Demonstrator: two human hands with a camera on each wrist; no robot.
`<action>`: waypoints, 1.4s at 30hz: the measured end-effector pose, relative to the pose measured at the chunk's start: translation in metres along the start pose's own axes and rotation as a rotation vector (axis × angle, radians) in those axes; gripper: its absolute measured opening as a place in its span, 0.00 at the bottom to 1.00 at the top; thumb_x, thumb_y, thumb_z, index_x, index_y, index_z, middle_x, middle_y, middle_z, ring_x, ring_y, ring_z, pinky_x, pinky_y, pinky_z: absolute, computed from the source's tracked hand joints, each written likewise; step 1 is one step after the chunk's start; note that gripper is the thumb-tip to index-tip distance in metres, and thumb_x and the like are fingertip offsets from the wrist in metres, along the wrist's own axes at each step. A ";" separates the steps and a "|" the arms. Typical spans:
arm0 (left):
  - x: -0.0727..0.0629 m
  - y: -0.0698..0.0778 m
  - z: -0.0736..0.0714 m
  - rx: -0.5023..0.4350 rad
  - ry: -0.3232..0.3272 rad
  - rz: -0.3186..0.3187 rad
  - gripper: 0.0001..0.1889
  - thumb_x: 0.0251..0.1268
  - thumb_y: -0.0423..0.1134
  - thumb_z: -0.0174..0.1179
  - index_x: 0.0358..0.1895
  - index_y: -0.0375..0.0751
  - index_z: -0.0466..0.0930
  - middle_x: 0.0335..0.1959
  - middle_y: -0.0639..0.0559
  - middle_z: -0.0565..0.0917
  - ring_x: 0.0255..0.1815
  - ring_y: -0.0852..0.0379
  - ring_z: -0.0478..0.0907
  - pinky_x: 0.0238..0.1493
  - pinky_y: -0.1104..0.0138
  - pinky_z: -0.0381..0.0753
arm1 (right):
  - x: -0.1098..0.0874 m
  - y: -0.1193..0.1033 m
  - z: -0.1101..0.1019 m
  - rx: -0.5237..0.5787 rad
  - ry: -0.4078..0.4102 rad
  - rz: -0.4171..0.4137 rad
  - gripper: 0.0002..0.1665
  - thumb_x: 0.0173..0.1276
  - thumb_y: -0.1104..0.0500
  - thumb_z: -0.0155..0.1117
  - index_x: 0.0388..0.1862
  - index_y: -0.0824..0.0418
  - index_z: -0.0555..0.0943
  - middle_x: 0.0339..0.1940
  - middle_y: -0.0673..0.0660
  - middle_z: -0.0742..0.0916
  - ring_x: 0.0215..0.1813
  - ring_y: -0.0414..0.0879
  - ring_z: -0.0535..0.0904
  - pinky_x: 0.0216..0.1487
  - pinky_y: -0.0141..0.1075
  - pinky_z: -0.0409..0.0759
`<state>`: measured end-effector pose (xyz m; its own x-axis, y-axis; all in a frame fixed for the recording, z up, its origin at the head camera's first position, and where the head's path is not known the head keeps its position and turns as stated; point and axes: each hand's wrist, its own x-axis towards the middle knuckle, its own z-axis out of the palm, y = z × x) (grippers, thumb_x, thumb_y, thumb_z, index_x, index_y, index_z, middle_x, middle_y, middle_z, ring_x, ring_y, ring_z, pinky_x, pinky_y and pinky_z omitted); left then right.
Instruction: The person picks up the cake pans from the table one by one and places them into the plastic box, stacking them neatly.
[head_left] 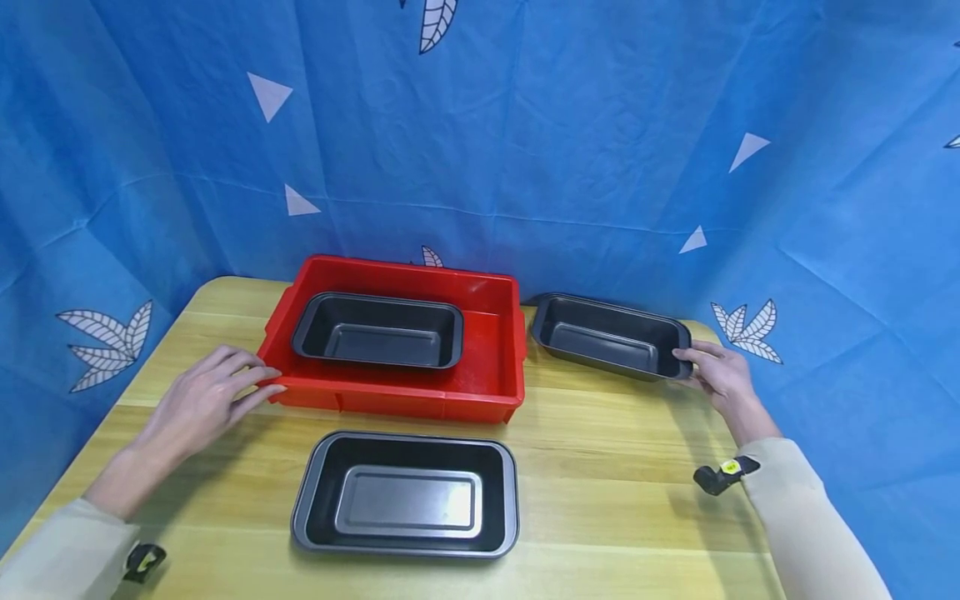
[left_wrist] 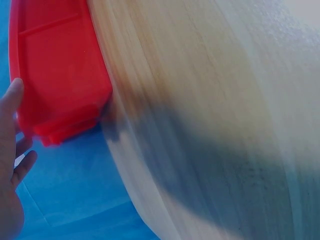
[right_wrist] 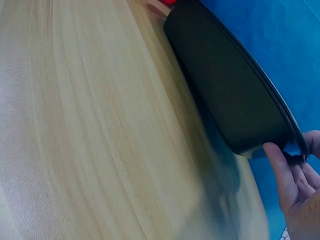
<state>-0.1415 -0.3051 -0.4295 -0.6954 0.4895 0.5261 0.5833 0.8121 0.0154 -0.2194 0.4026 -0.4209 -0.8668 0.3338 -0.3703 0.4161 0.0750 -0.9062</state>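
At the right, my right hand (head_left: 722,377) pinches the end rim of a dark loaf pan (head_left: 611,335), thumb over the rim and fingers beneath. The right wrist view shows this pan (right_wrist: 235,85) tilted, its end raised off the table. On the left, my left hand (head_left: 206,398) is at the front left corner of a red tray (head_left: 483,367), with loosely bent, spread fingers. In the left wrist view, the thumb lies at the rim of the tray (left_wrist: 65,70). A second loaf pan (head_left: 382,343) sits inside the tray, toward its left side.
A larger loaf pan (head_left: 408,500) stands on the wooden table (head_left: 600,517) in front of the tray. A blue patterned cloth (head_left: 487,133) hangs behind the table and along its sides.
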 end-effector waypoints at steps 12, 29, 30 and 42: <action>0.002 0.002 -0.001 0.013 -0.039 -0.027 0.19 0.50 0.36 0.81 0.48 0.40 0.92 0.41 0.41 0.89 0.46 0.43 0.80 0.45 0.46 0.88 | -0.011 -0.003 -0.009 0.066 0.003 0.021 0.29 0.71 0.62 0.72 0.68 0.55 0.74 0.26 0.41 0.87 0.24 0.37 0.85 0.27 0.29 0.86; 0.002 0.001 0.002 -0.002 0.015 0.008 0.44 0.78 0.68 0.28 0.45 0.40 0.92 0.39 0.42 0.89 0.43 0.43 0.80 0.42 0.46 0.86 | -0.031 -0.011 -0.015 0.142 -0.030 0.010 0.38 0.72 0.61 0.73 0.77 0.55 0.67 0.28 0.39 0.89 0.24 0.37 0.86 0.23 0.27 0.81; 0.001 0.001 0.002 -0.002 0.015 0.009 0.45 0.79 0.68 0.28 0.45 0.40 0.92 0.39 0.42 0.89 0.43 0.43 0.80 0.42 0.46 0.86 | -0.032 -0.011 -0.015 0.146 -0.032 0.008 0.37 0.72 0.61 0.73 0.75 0.54 0.68 0.28 0.39 0.89 0.23 0.37 0.86 0.22 0.27 0.80; 0.001 0.001 0.001 -0.002 0.001 -0.005 0.43 0.77 0.68 0.30 0.46 0.40 0.92 0.40 0.42 0.89 0.44 0.44 0.80 0.43 0.47 0.86 | -0.048 -0.024 -0.012 0.192 -0.054 -0.023 0.22 0.70 0.61 0.74 0.57 0.50 0.74 0.28 0.41 0.90 0.26 0.39 0.89 0.22 0.29 0.81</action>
<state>-0.1419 -0.3031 -0.4296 -0.6976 0.4855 0.5269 0.5812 0.8135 0.0199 -0.1849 0.3965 -0.3787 -0.8913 0.2824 -0.3548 0.3405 -0.1001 -0.9349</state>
